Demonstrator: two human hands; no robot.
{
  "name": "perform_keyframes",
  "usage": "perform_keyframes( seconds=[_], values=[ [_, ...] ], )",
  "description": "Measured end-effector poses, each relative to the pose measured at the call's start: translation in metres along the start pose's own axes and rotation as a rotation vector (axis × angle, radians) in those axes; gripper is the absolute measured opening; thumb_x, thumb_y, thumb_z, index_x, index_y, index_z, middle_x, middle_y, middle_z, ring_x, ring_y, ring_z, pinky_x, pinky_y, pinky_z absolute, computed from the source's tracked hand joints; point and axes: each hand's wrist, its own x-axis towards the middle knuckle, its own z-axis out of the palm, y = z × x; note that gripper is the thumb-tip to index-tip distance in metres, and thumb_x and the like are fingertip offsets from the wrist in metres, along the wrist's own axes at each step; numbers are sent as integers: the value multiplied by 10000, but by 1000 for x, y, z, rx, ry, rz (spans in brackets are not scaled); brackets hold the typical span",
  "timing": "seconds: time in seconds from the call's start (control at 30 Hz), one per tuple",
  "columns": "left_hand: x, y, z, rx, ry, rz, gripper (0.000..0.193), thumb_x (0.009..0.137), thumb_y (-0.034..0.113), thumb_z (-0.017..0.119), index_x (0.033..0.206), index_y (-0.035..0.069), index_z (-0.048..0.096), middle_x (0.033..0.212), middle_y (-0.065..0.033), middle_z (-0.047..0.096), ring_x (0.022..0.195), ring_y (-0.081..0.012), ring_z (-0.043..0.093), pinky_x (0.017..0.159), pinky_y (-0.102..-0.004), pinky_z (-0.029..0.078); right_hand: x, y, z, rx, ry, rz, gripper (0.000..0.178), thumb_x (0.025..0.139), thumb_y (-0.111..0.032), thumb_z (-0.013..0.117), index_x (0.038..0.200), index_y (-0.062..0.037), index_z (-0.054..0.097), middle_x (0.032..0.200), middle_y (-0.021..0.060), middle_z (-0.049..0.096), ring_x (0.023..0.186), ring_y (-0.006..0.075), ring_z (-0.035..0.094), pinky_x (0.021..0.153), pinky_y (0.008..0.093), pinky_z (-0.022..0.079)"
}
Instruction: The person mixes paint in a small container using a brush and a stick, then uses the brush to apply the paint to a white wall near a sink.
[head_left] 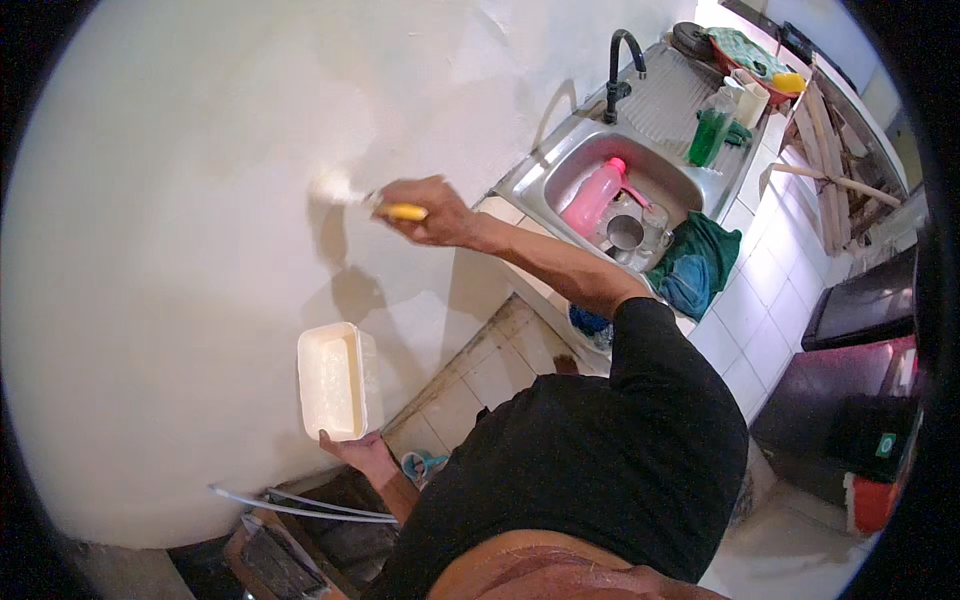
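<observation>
A paintbrush (407, 212) with a yellow handle is in my right hand (432, 208), whose fingers are closed round it. Its pale bristles are at the off-white wall (190, 260), blurred, and I cannot tell how firmly they touch. Lower down, my left hand (362, 452) grips the bottom end of a cream rectangular plastic tub (333, 380). The tub is tilted with its opening toward me, and a whitish coating shows inside. Its contents are hard to make out.
Right of the wall stands a steel sink (520, 190) with a black faucet (614, 75), holding a pink bottle (597, 195) and a metal cup (625, 232). A green cloth (700, 260) drapes over its edge. Wooden furniture (285, 555) and pale tubes (320, 506) lie at lower left.
</observation>
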Motion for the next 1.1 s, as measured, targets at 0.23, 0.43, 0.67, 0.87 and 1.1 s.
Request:
perform_keyframes(
  seconds=[0.23,0.43,0.67,0.87,1.1],
  values=[
    [-4,-1,16,36,-31,-14,689,826,573,484,1345,126,412,1290,-71,519,1092,-220,557,773,-352,508,-7,108,-109,73,260,343,98,821,-100,685,891,-33,693,803,46,705,714,97,619,650,271,512],
    [5,-6,-6,-4,5,-54,683,802,528,540,1346,134,415,1321,-76,493,1127,-248,532,807,-400,498,-9,142,-186,-457,910,376,155,842,-166,633,881,-24,681,720,98,680,628,164,646,584,293,500],
    [8,-15,-8,79,62,8,756,761,558,561,1380,159,391,1376,-88,462,1229,-313,471,923,-499,463,-49,38,-23,-111,169,256,180,781,-155,721,934,-75,671,834,116,679,750,275,670,678,364,529],
    [15,-14,-9,68,29,-47,754,760,582,547,1372,167,402,1375,-81,465,1227,-302,476,913,-472,466,-38,78,-67,42,3,435,143,818,-108,710,940,-34,696,840,54,704,742,86,612,677,257,498],
    [3,-15,6,35,87,-66,692,796,557,527,1351,158,418,1348,-68,476,1184,-275,494,863,-451,476,-35,159,-185,-220,826,375,120,835,-103,629,896,-31,703,769,66,695,671,109,615,625,277,499]
  ],
)
